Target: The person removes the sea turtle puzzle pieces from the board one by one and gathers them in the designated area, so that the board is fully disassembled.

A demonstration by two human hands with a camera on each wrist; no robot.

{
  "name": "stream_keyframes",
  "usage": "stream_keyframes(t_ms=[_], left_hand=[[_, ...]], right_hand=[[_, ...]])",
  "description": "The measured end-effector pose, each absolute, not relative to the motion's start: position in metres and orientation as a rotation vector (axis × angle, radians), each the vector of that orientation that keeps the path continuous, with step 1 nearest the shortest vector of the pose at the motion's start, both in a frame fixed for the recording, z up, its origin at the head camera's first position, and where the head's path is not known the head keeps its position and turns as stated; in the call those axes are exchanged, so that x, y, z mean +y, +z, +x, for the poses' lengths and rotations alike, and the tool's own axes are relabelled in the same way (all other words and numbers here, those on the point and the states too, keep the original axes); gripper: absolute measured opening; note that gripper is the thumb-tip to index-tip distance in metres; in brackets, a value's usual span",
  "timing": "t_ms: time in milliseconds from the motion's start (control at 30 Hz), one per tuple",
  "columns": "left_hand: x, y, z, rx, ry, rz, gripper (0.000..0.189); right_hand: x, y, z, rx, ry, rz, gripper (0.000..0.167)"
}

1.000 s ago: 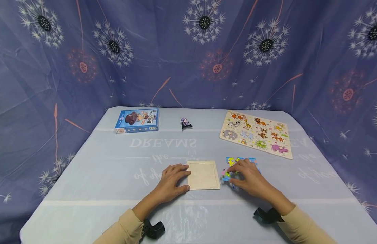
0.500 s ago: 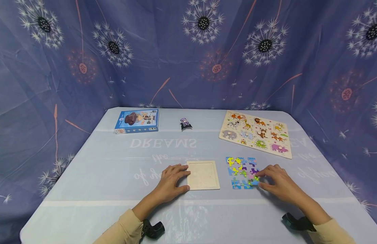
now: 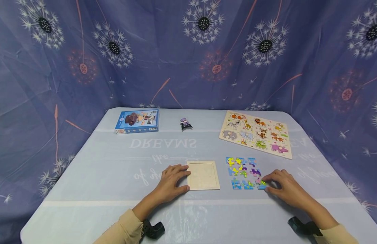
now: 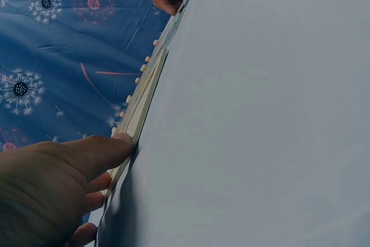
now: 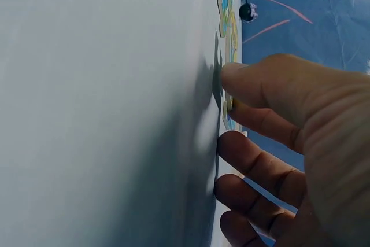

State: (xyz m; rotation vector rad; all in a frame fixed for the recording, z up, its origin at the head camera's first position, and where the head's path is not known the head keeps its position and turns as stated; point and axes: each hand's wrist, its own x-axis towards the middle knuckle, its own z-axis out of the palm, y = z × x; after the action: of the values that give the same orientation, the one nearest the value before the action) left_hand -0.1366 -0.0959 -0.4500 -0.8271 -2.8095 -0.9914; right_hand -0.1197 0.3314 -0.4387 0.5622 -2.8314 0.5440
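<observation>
A square wooden puzzle tray [image 3: 203, 175] with a raised rim lies bare on the table. The fingers of my left hand [image 3: 171, 183] rest along its left edge, the thumb at the near corner; in the left wrist view a straight finger touches the tray's side. To the right lie several colourful jigsaw pieces [image 3: 239, 170] in loose rows, blue with yellow, green and purple parts. My right hand [image 3: 283, 186] pinches a blue and green jigsaw piece [image 3: 261, 184] between thumb and index finger, at the near right corner of the group. The right wrist view hides most of that piece.
A wooden animal peg puzzle [image 3: 255, 134] lies at the back right. A blue illustrated box [image 3: 137, 121] is at the back left, with a small purple and black figure [image 3: 185, 124] between them. Behind the table hangs a blue dandelion curtain [image 3: 157, 57].
My right hand has carried the green and blue jigsaw piece rightward from beside the tray to the right end of the near row. The left hand and tray have stayed put.
</observation>
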Motion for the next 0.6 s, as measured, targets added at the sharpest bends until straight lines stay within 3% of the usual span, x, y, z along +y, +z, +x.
stream_keyframes(t_ms=[600], left_hand=[[-0.0949, -0.4496, -0.1372, -2.811, -0.984, -0.831, 0.048]], right_hand=[[0.33, -0.4391, -0.1185, -2.817, 0.517, 0.583, 0.027]])
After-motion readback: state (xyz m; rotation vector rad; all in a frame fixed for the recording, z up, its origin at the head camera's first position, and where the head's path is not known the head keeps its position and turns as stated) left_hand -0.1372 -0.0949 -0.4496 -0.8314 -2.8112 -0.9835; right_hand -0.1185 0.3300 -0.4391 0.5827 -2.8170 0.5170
